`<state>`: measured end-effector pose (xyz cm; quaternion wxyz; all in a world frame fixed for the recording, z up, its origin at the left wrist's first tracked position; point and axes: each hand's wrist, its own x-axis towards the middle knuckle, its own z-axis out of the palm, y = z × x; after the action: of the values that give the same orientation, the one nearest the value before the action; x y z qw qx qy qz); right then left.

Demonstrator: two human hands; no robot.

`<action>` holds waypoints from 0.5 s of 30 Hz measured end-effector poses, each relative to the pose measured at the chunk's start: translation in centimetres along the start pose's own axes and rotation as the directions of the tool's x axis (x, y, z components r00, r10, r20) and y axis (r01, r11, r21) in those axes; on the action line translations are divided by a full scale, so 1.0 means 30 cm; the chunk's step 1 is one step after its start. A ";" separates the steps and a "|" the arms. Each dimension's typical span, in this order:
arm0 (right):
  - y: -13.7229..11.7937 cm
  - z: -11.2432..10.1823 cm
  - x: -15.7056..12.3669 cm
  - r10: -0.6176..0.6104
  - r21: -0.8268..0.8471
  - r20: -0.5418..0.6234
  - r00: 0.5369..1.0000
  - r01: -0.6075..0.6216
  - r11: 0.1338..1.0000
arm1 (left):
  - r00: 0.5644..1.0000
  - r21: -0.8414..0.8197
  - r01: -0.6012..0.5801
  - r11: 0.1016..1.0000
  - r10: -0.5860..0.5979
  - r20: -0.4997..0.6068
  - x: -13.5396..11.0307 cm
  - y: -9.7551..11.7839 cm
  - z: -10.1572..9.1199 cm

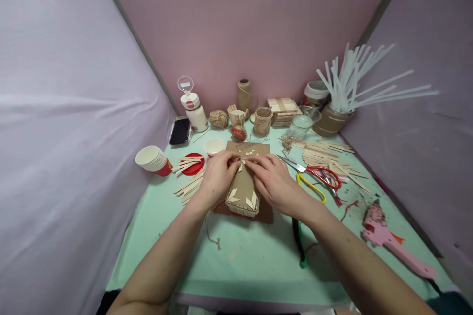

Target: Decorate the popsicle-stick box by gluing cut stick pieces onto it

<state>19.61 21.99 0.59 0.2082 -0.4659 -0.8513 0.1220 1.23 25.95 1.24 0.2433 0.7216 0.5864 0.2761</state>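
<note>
A small brown cardboard box decorated with pale wooden petal shapes lies on a brown cardboard sheet in the middle of the green table. My left hand rests on the box's left side, fingers curled at its far end. My right hand lies on its right side, fingertips pinched at the same far end, meeting the left hand's. What the fingertips press there is too small to name; it looks like a pale wooden piece. More loose petal pieces lie on the sheet beyond.
Red-handled scissors, yellow-handled pliers and wooden sticks lie right. A pink glue gun is at the near right. Paper cups, a red lid with sticks and a phone sit left. Jars, twine and glue sticks line the back.
</note>
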 end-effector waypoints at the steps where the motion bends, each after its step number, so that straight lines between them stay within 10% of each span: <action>1: 0.005 -0.002 -0.004 0.004 -0.006 -0.005 1.000 -0.004 1.000 | 0.999 0.035 -0.024 0.999 0.025 -0.029 -0.005 -0.002 -0.002; 8: 0.022 -0.014 -0.015 -0.056 -0.065 -0.008 0.998 0.055 0.996 | 0.905 0.277 -0.398 0.875 0.424 -0.037 -0.109 -0.013 0.002; 15: 0.028 -0.007 0.002 -0.079 -0.116 -0.008 0.997 0.078 0.990 | 0.875 0.370 -0.482 0.794 0.462 0.147 -0.129 -0.014 -0.009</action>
<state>20.31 22.48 0.44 0.1910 -0.4441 -0.8732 0.0616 0.13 22.24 0.71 0.0304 0.8852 0.4253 0.1860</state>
